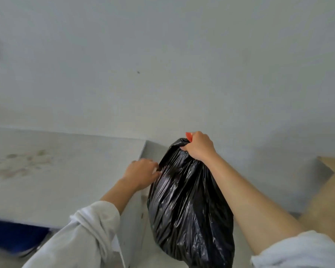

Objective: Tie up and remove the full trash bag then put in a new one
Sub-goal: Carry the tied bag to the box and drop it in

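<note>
Pale grey wall (162, 55) fills most of the view as we lift the full trash bag (188, 206) just off the far right corner of a stained white counter (56, 171). Our right hand (200, 147) is clenched tight round the gathered neck, and a tip of red drawstring (189, 136) pokes out above the fist. Gripped this high, the neck stays closed and the load hangs straight down below it.

Our left hand (141, 174) sits at the bag's upper left shoulder, beside the counter's right edge, with its fingers bent against the plastic. It seems to steady the bag and keep it off the counter. We cannot tell whether it pinches a fold or only touches it.

The bag hangs in the air between our two forearms, its base cut off by the bottom of the view. No bin shows, and no fresh liner either. We judge the tying and lifting largely done, with the carrying off and the relining yet to come.

To the right, a brown board (329, 200) leans near the wall. A blurred blue object (14, 235) sits below the counter's near edge.
</note>
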